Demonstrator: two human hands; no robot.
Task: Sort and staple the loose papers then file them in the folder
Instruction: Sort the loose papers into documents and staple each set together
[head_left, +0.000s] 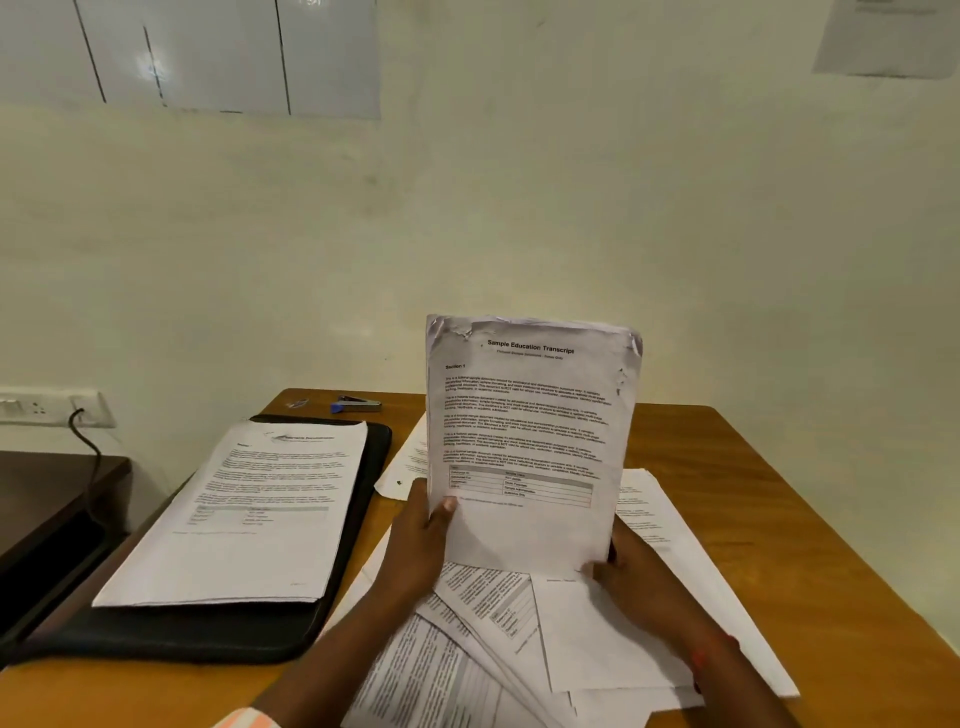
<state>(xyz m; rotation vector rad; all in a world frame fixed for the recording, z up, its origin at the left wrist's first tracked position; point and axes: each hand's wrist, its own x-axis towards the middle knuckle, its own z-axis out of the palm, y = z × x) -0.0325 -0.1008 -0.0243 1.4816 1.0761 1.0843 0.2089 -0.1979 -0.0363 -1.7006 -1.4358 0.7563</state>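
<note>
We are holding one sheaf of papers (524, 441) upright above the middle of the tabletop (737, 499), its top page headed "Sample Education Transcript". Our left hand (421, 535) is pinching its lower left edge, thumb on the front. Our right hand (631, 571) is gripping the lower right corner, fingers curled round the edge. Under both hands, loose papers (493, 649) are lying fanned and overlapping toward the near edge; we are counting at least five, no closer. One black folder (208, 634) is lying at the left edge, carrying one flat stack of pages (249, 514). One stapler (358, 404) is resting near the far left corner, with one small object (297, 403), too blurred to name, just beside it.
</note>
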